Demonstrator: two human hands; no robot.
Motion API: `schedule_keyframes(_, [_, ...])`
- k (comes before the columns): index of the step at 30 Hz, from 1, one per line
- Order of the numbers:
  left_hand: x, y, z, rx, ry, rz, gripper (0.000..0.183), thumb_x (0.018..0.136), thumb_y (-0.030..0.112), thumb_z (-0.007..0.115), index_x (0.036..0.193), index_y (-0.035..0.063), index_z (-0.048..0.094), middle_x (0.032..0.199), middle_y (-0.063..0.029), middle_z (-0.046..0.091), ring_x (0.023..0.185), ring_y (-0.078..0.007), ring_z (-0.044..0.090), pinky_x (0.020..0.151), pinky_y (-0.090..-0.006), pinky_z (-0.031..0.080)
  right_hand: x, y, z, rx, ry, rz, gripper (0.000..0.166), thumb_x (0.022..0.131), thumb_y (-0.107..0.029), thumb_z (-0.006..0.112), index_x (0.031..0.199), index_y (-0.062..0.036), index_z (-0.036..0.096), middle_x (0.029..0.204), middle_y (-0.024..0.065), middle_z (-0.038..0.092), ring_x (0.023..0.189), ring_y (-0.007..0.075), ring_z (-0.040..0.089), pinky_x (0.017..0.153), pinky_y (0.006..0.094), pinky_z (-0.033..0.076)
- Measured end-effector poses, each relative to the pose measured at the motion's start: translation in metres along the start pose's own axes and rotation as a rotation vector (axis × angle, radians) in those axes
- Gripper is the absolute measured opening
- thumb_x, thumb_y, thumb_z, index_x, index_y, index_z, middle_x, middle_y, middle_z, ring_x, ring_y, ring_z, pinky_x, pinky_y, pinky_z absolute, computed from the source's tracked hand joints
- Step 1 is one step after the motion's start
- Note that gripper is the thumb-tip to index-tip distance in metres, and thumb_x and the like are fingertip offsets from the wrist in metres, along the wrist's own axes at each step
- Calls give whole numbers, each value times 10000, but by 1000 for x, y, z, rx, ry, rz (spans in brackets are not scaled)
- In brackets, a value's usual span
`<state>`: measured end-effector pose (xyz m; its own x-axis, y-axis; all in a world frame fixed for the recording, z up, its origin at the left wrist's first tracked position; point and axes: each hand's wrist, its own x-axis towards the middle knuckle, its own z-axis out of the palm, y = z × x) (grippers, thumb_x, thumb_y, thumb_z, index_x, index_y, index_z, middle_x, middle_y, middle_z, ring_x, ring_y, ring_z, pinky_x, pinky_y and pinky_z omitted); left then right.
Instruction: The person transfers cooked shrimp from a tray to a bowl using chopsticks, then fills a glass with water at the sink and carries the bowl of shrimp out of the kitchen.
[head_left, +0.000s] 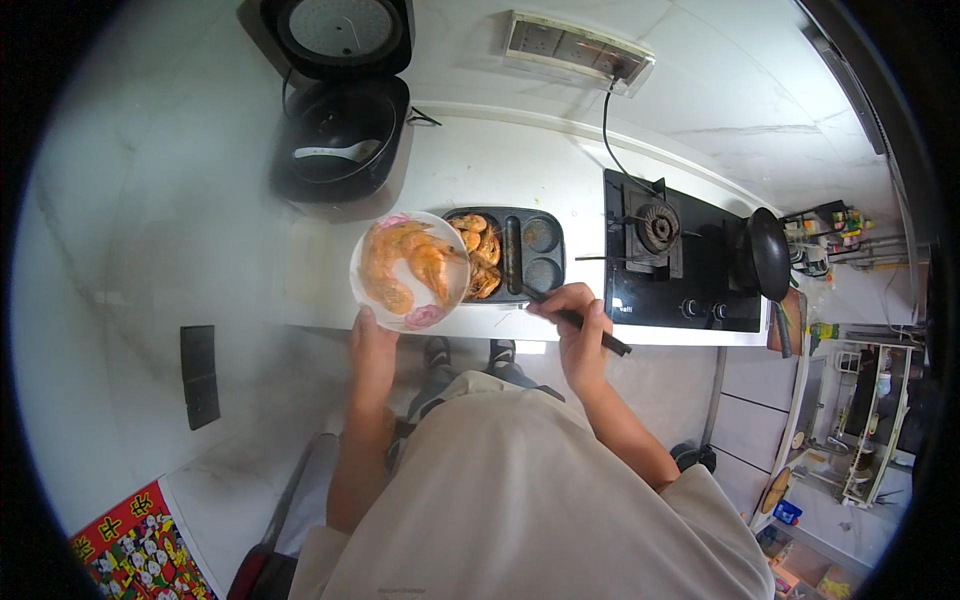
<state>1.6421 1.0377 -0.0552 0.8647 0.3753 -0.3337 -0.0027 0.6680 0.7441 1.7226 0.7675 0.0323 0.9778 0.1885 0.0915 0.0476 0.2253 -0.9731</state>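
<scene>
My left hand (373, 341) grips the near rim of a white plate (431, 221) with pink floral patches, thumb over the edge. Several cooked orange shrimp (431, 266) lie on it. The plate overlaps the left side of a dark multi-compartment cooking pan (555, 225). More shrimp (484, 251) fill the pan's left compartment, partly hidden by the plate. A narrow slot and two round wells make up its right side. In my right hand (581, 322) is a slim black utensil (616, 344), tip over the pan's near right part; its exact kind is unclear.
An open rice cooker (337, 187) with a white spoon (337, 151) inside stands at the back left. To the right is a black gas hob (697, 255) bearing a wok (766, 255). A cable (606, 124) runs from the wall socket box (577, 52) towards the hob.
</scene>
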Motion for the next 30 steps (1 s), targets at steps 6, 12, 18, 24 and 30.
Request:
schedule_keyframes(6, [-2, 17, -14, 49, 89, 29, 562, 1077, 357, 365, 1451, -60, 308, 1499, -194, 366, 1390, -271, 393, 1166, -424, 337, 15, 35, -27, -621, -89, -75, 260, 1019, -158, 525, 1001, 50, 681, 957, 175, 626, 859, 274, 628, 782, 348, 509])
schedule_keyframes(12, [-4, 25, -25, 50, 93, 38, 558, 1078, 356, 366, 1446, -61, 317, 1493, -193, 380, 1392, -281, 395, 1173, -431, 323, 29, 61, -8, -649, -181, 34, 311, 1014, -220, 559, 954, 56, 689, 909, 171, 609, 801, 308, 594, 734, 365, 486])
schedule_keyframes(18, [-6, 18, -40, 61, 118, 46, 540, 1076, 360, 380, 1414, -60, 355, 1458, -197, 416, 1358, -283, 437, 1144, -421, 365, 38, 107, 15, -427, -15, 247, 379, 1011, -267, 574, 857, 63, 677, 814, 174, 600, 725, 297, 568, 677, 370, 466])
schedule_keyframes(24, [-6, 14, -41, 53, 148, 39, 529, 1072, 354, 398, 1402, -58, 371, 1439, -186, 446, 1333, -277, 466, 1128, -417, 386, 38, 108, 26, -631, -124, 150, 380, 1031, -233, 529, 872, 70, 694, 831, 169, 636, 708, 267, 671, 636, 344, 528])
schedule_keyframes(30, [-4, 16, -38, 51, 135, 29, 530, 1065, 354, 428, 1406, -47, 378, 1446, -175, 458, 1339, -267, 467, 1126, -415, 389, 34, 104, 8, -548, -39, 144, 409, 1047, -229, 491, 863, 76, 694, 805, 162, 649, 697, 244, 691, 639, 325, 541])
